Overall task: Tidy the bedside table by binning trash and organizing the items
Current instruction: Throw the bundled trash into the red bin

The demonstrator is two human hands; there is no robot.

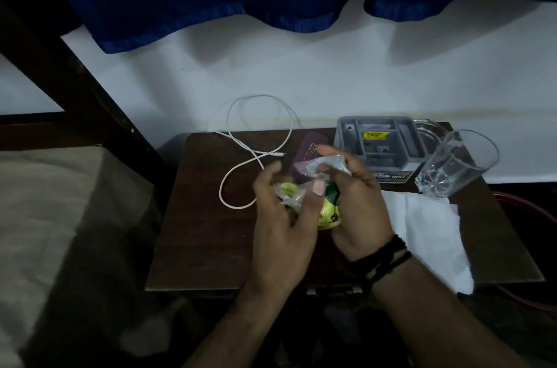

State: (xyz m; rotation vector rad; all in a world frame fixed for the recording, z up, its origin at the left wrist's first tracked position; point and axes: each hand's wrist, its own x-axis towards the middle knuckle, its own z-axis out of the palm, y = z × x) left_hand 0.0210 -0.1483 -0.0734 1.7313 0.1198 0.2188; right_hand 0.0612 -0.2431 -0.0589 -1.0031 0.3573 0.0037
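Both hands raised over table (208, 247): left hand (280, 226), right hand (358, 211) gripping crumpled wrappers (316, 183) together.

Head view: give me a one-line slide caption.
Both hands, left and right, crumple a yellow-green wrapper above the bedside table.

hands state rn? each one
Left hand: fingers curled on the crumpled wrapper.
Right hand: closed on the same wrapper.
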